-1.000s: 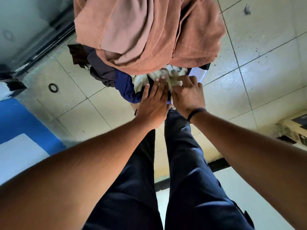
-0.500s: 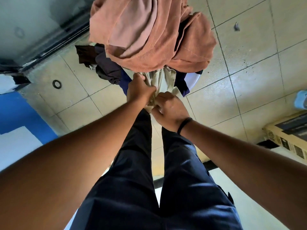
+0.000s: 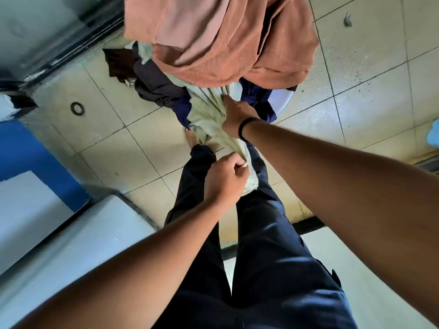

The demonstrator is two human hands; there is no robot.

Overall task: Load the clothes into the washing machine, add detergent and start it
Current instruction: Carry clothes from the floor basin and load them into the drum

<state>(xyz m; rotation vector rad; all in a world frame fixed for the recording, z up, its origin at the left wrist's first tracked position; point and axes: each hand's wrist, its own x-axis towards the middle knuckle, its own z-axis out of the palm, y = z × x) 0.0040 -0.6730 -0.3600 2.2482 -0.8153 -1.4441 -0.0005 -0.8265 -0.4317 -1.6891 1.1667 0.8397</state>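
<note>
Pale green garment (image 3: pixel 209 115) is gripped by both hands: left hand (image 3: pixel 225 179), right hand (image 3: pixel 237 115). Terracotta towel (image 3: pixel 213 43) on top is likely to be dragged onto the floor (image 3: pixel 142 150).

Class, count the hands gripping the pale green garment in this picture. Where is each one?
2. The left hand grips the pale green garment's near end; the right hand grips it by the pile.

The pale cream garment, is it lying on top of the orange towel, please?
No, the pale cream garment comes out from under the orange towel, gripped by the left hand and right hand.
</note>
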